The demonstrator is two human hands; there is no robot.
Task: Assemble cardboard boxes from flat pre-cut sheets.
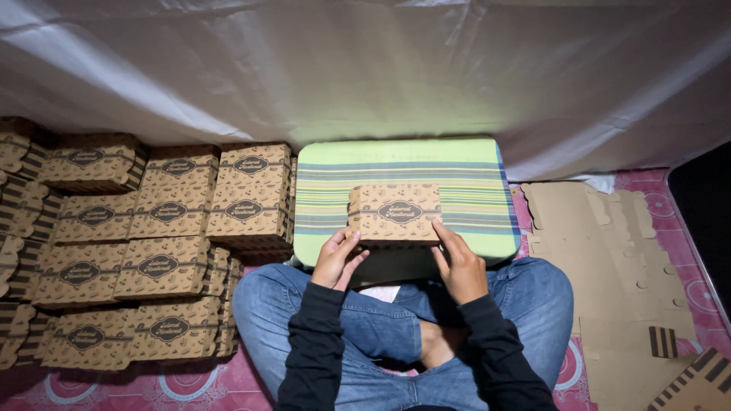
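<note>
At the centre of the frame we see one brown patterned cardboard box with a dark oval label [395,212], closed, resting on a green striped cushion [472,183]. Our left hand [337,259] presses curled fingers against its lower left corner; our right hand [459,265] lays spread fingers on its lower right edge. Neither hand pinches it. At the left of the frame, roughly fifteen identical boxes form one stacked pile of finished boxes [145,243], each with one oval label on top. At the right, a layer of flat unfolded cardboard blanks [609,259] lies on the pink patterned mat [689,251].
</note>
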